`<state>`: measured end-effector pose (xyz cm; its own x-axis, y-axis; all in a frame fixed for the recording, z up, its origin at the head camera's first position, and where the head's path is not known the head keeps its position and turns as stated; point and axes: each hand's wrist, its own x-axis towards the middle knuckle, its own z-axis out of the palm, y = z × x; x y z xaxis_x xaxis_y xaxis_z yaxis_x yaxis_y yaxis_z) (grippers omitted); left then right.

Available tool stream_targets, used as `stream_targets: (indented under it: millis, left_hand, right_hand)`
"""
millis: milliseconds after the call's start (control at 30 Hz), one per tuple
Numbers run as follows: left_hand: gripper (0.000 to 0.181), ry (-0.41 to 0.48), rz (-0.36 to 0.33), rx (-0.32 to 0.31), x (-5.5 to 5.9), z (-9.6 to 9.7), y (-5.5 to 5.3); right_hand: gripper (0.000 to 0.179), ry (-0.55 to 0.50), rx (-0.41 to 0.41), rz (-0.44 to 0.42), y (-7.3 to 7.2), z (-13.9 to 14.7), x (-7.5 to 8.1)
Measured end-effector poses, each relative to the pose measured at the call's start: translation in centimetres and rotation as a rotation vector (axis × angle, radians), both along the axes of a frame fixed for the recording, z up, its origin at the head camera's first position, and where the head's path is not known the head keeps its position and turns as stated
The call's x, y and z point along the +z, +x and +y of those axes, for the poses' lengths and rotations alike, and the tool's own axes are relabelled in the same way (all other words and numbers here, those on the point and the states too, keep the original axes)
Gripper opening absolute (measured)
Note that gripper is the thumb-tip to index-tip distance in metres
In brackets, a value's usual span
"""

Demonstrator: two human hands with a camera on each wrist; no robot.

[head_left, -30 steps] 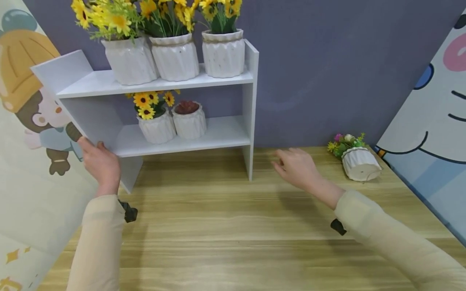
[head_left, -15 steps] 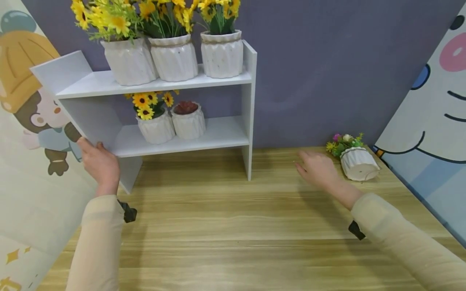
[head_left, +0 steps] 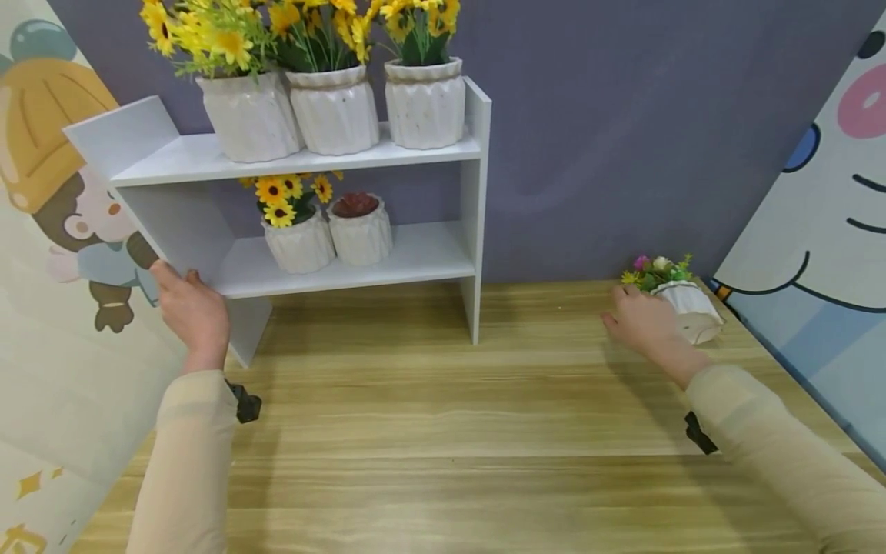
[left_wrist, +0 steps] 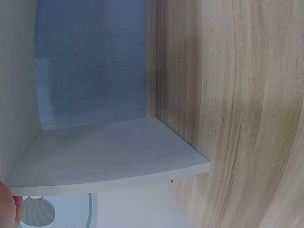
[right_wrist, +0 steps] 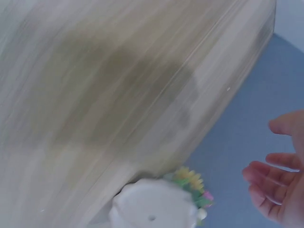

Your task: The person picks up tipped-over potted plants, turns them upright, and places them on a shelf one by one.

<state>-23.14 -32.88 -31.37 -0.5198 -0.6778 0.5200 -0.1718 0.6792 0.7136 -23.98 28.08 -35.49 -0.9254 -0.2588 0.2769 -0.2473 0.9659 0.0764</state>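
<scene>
My left hand [head_left: 192, 314] grips the lower left side panel of the white two-tier shelf [head_left: 360, 286]. In the left wrist view, only part of that hand [left_wrist: 8, 209] shows at the panel's front edge. My right hand [head_left: 640, 319] hovers over the table beside a white flowerpot [head_left: 695, 304] lying on its side, and hides part of it. Pink, white and yellow flowers [head_left: 657, 269] stick out of this pot toward the wall. Seen from the right wrist, the fingers [right_wrist: 270, 183] are loosely bent with nothing between them, apart from the pot [right_wrist: 154, 206].
Three white pots [head_left: 424, 108] with yellow flowers stand on the shelf's upper tier. On the lower tier are a sunflower pot [head_left: 299, 246] and a pot with a reddish plant [head_left: 361, 231]. A grey wall [head_left: 588, 154] rises behind the wooden table [head_left: 443, 431].
My right hand has moved rightward from near the shelf's right side to the fallen flowerpot. The left hand keeps its place on the shelf.
</scene>
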Motion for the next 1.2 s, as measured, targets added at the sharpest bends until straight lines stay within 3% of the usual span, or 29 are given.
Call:
stream_targets:
  millis: [233, 500, 700, 1000, 1200]
  left_hand:
    - [0.036, -0.013, 0.0, -0.002, 0.1, 0.2, 0.2]
    - [0.036, -0.016, 0.004, -0.007, 0.1, 0.3, 0.2]
    - [0.037, -0.027, 0.002, 0.004, 0.0, 0.3, 0.2]
    - [0.038, -0.037, 0.008, 0.011, -0.1, 0.1, 0.1]
    - [0.038, -0.031, -0.01, 0.012, -0.1, 0.0, 0.1]
  right_hand:
    - [0.052, -0.016, -0.121, -0.079, -0.3, 1.9, -0.5]
    - [0.05, -0.013, -0.186, -0.022, -1.1, 3.9, -1.2]
    - [0.053, 0.033, -0.236, -0.041, -1.8, 5.7, -1.9]
    - [0.083, 0.049, -0.356, -0.146, -2.7, 7.1, -2.1]
    - [0.093, 0.013, -0.396, -0.223, -2.8, 7.2, -2.7]
